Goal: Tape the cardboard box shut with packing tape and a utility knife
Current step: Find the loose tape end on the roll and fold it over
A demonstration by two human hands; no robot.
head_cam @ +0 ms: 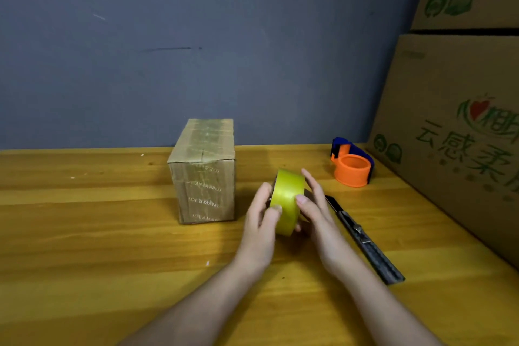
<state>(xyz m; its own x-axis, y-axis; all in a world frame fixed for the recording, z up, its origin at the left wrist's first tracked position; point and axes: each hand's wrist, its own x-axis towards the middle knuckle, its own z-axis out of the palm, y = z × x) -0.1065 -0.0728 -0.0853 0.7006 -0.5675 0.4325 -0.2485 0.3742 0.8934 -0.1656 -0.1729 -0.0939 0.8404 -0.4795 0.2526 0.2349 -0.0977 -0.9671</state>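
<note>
A small cardboard box (203, 174) stands upright on the wooden table (84, 233), its top and front covered with strips of tape. To its right I hold a yellow roll of packing tape (289, 199) on edge between both hands. My left hand (261, 222) grips the roll's left side with the thumb on the tape face. My right hand (317, 205) cups the right side, thumb also on the face. A dark utility knife (365, 241) lies on the table just right of my right hand, partly hidden under it.
An orange and blue tape dispenser (352, 166) sits at the back right of the table. Large printed cardboard cartons (455, 121) are stacked along the right edge. A blue-grey wall (196, 36) stands right behind the table.
</note>
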